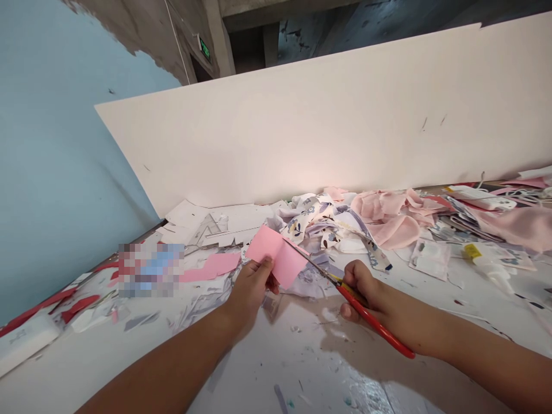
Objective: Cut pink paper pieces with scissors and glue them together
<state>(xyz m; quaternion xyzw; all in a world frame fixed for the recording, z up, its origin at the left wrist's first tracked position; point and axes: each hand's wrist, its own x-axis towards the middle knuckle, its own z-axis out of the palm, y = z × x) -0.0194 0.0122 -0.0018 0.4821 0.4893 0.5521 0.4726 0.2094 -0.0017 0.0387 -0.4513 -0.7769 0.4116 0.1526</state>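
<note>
Head camera: nearest to where I stand is the bare front of the white table (250,374), dotted with small scraps and pale specks. Over it, the person's right hand (362,290) is curled round the red-and-yellow handles of a pair of metal-bladed scissors (382,328), the blades pointing away to the left. Just left of it, the left hand (254,282) pinches a pink sheet of paper (288,267) between thumb and fingers, up off the table and between the two hands. The blades lie across the sheet's upper right part; how far they have cut, I cannot tell.

A little farther, loose pink paper pieces (218,264) lie left of the held sheet, and red scraps (80,307) lie farther left. To the right is a white plastic bottle with a yellow cap (495,276), tipped over. Behind the hands sits a crumpled heap of white floral fabric (310,215), with peach-pink cloth (397,210) beside it. Beyond stands a broad white panel (336,126), next to a light-blue wall (52,144).
</note>
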